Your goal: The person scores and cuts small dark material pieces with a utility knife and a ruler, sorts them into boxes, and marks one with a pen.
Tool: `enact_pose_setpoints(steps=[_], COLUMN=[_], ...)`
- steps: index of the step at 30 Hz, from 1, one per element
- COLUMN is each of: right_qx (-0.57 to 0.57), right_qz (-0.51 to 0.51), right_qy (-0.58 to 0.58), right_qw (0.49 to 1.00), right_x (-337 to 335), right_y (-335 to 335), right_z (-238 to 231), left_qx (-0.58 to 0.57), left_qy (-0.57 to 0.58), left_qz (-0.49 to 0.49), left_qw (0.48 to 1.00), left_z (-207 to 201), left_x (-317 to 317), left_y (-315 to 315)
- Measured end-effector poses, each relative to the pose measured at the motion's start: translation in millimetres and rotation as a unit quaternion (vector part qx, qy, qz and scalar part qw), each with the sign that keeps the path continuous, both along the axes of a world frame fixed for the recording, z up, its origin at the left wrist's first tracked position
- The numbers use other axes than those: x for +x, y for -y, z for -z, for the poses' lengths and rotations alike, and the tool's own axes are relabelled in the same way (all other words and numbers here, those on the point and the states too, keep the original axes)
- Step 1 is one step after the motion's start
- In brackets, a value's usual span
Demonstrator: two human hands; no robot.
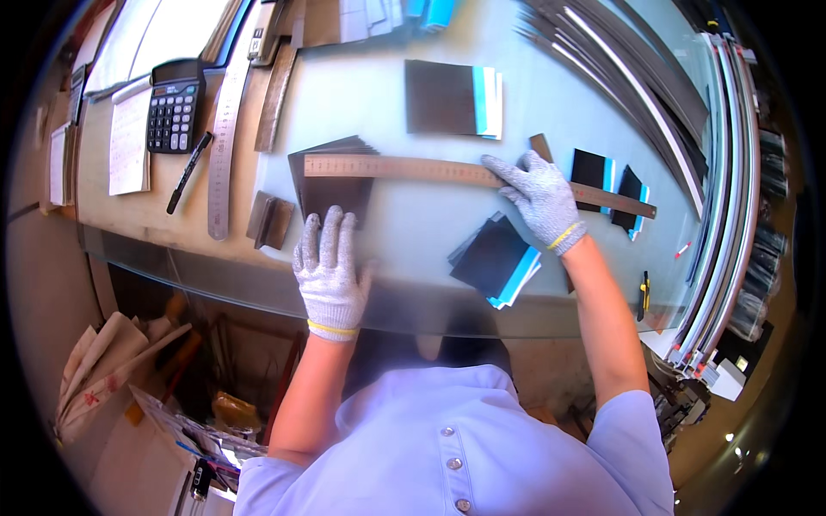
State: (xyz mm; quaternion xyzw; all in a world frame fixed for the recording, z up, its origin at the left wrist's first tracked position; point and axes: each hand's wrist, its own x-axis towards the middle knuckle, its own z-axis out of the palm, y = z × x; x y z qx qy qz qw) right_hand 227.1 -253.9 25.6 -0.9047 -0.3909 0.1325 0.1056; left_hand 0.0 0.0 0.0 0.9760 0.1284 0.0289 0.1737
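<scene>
My left hand (pixel 329 273), in a grey-white knit glove, lies with its fingers outstretched at the near edge of a fanned stack of dark sheets (pixel 344 191). A long steel ruler (pixel 396 168) crosses the top of that stack and runs to the right. My gloved right hand (pixel 546 205) grips the ruler right of its middle; part of the ruler is hidden beneath it. Near the right hand lies a pile of dark cards with blue and white edges (pixel 492 258). Under the ruler's right part are two smaller piles of such cards, one being a dark card pile (pixel 588 176).
A similar card pile (pixel 443 96) lies farther back. Long dark strips (pixel 615 77) cover the far right. Leftward are a calculator (pixel 175 107), a marker (pixel 189 172), a second steel ruler (pixel 224 155) and a small dark block (pixel 269 220). A yellow-black cutter (pixel 644 295) lies near the glass table's (pixel 413 297) right edge.
</scene>
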Motion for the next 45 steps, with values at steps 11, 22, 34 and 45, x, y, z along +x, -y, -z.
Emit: enact_pose_setpoints(steps=[11, 22, 34, 45], right_qx=[0.205, 0.008, 0.136, 0.253], right_qz=[0.268, 0.556, 0.337, 0.418], right_qy=[0.070, 0.166, -0.059, -0.590], right_qw=[0.939, 0.814, 0.930, 0.642], right_x=[-69.7, -105.3, -97.2, -255.1], right_y=[154.1, 593.8, 395.0, 286.7], right_z=[-37.9, 43.5, -22.3, 18.9], left_qx=[0.142, -0.048, 0.001, -0.072], left_qy=[0.089, 0.122, -0.067, -0.118], left_qz=[-0.032, -0.125, -0.038, 0.198], left_qw=[0.985, 0.984, 0.997, 0.970], left_z=[-3.7, 9.3, -24.9, -26.9], left_x=[-9.9, 29.3, 25.4, -22.1], left_y=[23.1, 187.1, 221.8, 297.8])
